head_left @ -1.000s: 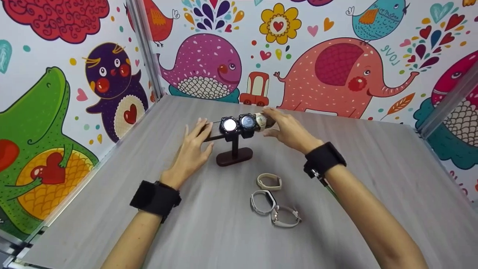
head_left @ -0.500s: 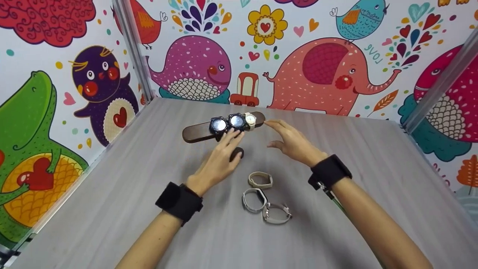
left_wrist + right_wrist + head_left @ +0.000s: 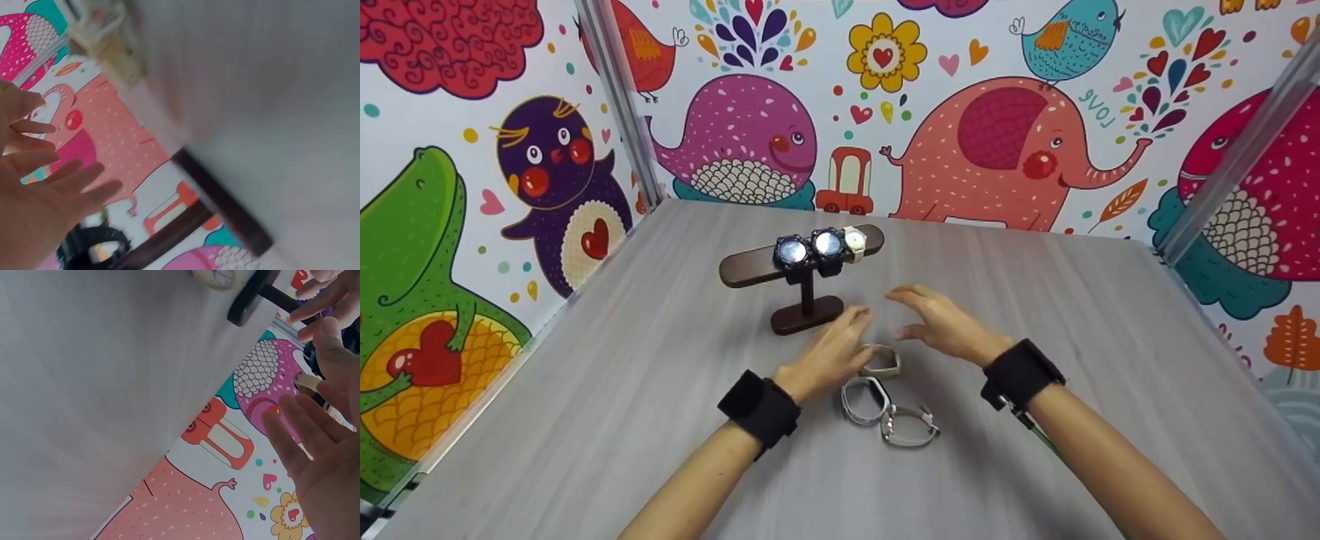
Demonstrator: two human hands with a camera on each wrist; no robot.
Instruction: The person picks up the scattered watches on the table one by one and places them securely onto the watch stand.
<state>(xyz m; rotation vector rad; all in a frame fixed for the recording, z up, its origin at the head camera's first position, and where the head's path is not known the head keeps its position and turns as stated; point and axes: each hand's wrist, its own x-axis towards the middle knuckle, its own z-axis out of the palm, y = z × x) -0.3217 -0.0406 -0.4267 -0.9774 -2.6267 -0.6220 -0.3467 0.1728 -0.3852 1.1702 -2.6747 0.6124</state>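
Left hand (image 3: 826, 361) empty, fingers loose, right by beige band (image 3: 883, 373); can't tell if touching. Right hand (image 3: 949, 324) also empty, fingers relaxed, near it. White band (image 3: 877, 393) and pale watch (image 3: 911, 442) on table (image 3: 660, 330) too. Stand (image 3: 746, 268) upright, carrying two dark watches (image 3: 792, 253), one cream watch (image 3: 855, 241). I'd call it half loaded: three on, three off.

A grey, faintly streaked counter (image 3: 645, 405) runs back to white walls (image 3: 825, 45) printed with bright cartoons — a purple whale (image 3: 754, 131), a small red car (image 3: 846, 199) and a coral elephant (image 3: 945, 165) behind, a green crocodile (image 3: 416, 225) and a dark penguin (image 3: 536, 135) on the left. Metal posts (image 3: 622, 97) mark both far corners — soft shadow dims part of the counter's right side.
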